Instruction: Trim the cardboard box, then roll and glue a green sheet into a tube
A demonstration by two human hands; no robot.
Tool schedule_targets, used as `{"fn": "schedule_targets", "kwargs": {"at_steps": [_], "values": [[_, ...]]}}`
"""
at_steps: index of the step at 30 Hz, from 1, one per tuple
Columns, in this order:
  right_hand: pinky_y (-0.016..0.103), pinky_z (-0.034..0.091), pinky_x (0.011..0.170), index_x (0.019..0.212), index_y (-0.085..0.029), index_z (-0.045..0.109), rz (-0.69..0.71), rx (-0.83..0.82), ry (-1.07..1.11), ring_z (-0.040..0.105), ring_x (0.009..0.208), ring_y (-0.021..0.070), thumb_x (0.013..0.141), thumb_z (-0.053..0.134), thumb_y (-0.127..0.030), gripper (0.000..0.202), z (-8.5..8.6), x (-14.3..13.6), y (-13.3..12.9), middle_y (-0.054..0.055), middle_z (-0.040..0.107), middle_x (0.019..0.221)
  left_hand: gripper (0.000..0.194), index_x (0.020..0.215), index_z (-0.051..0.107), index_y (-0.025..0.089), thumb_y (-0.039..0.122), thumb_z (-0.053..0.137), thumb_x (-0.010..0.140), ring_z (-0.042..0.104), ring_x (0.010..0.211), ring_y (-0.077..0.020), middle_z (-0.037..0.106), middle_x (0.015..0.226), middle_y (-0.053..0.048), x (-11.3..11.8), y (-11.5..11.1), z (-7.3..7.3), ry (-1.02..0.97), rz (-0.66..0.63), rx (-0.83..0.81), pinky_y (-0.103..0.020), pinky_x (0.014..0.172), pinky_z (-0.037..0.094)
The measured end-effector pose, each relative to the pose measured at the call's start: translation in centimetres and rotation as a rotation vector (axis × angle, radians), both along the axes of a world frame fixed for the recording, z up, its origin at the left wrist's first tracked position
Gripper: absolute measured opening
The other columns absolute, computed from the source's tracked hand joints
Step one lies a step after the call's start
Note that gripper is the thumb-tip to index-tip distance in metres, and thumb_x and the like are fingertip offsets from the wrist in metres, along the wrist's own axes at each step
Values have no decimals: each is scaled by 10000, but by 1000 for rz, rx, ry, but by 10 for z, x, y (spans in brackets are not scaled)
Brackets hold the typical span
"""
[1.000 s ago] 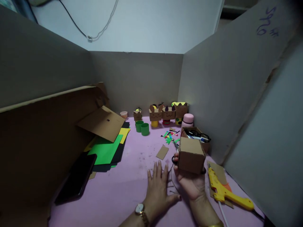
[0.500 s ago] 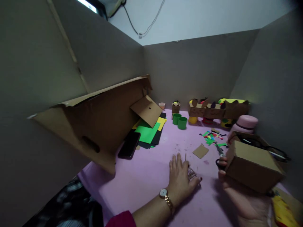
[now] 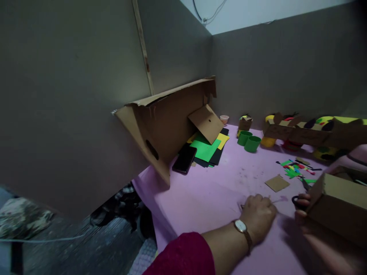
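Observation:
My left hand [image 3: 259, 217], with a watch [image 3: 241, 226] on its wrist, is closed low over the table. Ends of thin sticks [image 3: 276, 200] poke out from under its fingers; the rest is hidden. At the right edge my right hand [image 3: 323, 240] grips a small cardboard box [image 3: 344, 206] from below and the side, just above the table. Beside its fingertips are scissors [image 3: 304, 184], partly covered by the hand and box. Between and beyond the hands lies a flat cardboard square [image 3: 277, 183].
Coloured paper scraps [image 3: 294, 170] lie past the square. Two green cups [image 3: 252, 144] and cardboard figures [image 3: 281, 131] stand at the back. Left are a phone [image 3: 185, 160], coloured sheets [image 3: 205, 150] and a leaning cardboard carton [image 3: 174, 118]. A pink bottle [image 3: 359, 154] shows at right.
The view has swung left. My left hand has gone from spread fingers over the thin sticks to closed round them. My right hand keeps holding the cardboard box.

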State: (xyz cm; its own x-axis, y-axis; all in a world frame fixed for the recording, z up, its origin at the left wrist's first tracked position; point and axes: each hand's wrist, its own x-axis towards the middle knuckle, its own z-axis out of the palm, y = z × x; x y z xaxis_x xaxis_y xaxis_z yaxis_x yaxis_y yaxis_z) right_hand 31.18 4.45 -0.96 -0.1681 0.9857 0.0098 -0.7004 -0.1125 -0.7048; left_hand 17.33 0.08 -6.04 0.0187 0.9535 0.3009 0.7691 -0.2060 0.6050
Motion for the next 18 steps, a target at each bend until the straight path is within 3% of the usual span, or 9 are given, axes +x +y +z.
{"fn": "schedule_targets", "kwargs": {"at_steps": [1, 3, 5, 7, 9, 11, 14, 18], "values": [[370, 520, 489, 1173, -255, 643, -19, -30, 52, 627, 785, 269, 747, 577, -589, 546, 3, -1, -5, 118, 711, 946, 182, 797, 673, 152, 116, 498, 833, 583, 937, -259, 700, 907, -146, -6, 0, 1, -40, -5, 6, -418, 811, 464], [387, 546, 556, 1205, -321, 612, 22, -79, 162, 644, 851, 273, 751, 574, -587, 528, 7, -1, -11, 97, 712, 996, 151, 767, 681, 177, 129, 549, 823, 610, 900, -228, 712, 856, -96, -20, 1, 3, -144, 7, 24, -380, 811, 479], [386, 565, 614, 1221, -316, 599, 77, -78, 272, 651, 869, 256, 715, 636, -560, 563, 7, -1, -10, 87, 707, 1025, 149, 885, 679, 183, 170, 531, 869, 631, 893, -199, 713, 917, -67, -37, 4, 5, -270, 74, 43, -379, 827, 490], [384, 572, 633, 1243, -246, 586, 151, -57, 339, 647, 880, 269, 601, 734, -533, 719, 5, 0, -4, 117, 691, 1046, 200, 1030, 621, 158, 277, 516, 909, 651, 783, -173, 691, 935, -46, -55, 8, 5, -380, 149, 29, -364, 705, 531], [377, 572, 675, 1258, -229, 569, 190, -36, 385, 635, 923, 267, 586, 764, -505, 753, 3, 1, 1, 118, 671, 1080, 268, 1100, 584, 151, 330, 504, 918, 627, 601, -130, 685, 849, -22, -72, 11, 5, -450, 171, -4, -297, 553, 523], [368, 570, 697, 1255, -228, 566, 214, -19, 415, 626, 945, 261, 602, 764, -503, 736, 2, 0, 2, 116, 658, 1102, 294, 1152, 564, 138, 296, 472, 922, 633, 580, -129, 698, 851, -37, -85, 10, 8, -473, 172, -28, -285, 532, 518], [360, 565, 710, 1256, -230, 561, 247, -12, 434, 622, 948, 252, 625, 751, -519, 719, 4, -2, 1, 115, 650, 1107, 300, 1109, 626, 147, 242, 456, 881, 671, 790, -180, 720, 945, -82, -94, 0, 18, -422, 144, -33, -340, 714, 538], [362, 561, 723, 1273, -237, 543, 250, -27, 462, 621, 957, 249, 666, 707, -564, 709, 5, -3, 0, 107, 647, 1114, 264, 1022, 698, 239, 299, 539, 820, 596, 1054, -236, 709, 1089, -63, -87, -25, 33, -273, 28, -50, -403, 981, 414]]}}
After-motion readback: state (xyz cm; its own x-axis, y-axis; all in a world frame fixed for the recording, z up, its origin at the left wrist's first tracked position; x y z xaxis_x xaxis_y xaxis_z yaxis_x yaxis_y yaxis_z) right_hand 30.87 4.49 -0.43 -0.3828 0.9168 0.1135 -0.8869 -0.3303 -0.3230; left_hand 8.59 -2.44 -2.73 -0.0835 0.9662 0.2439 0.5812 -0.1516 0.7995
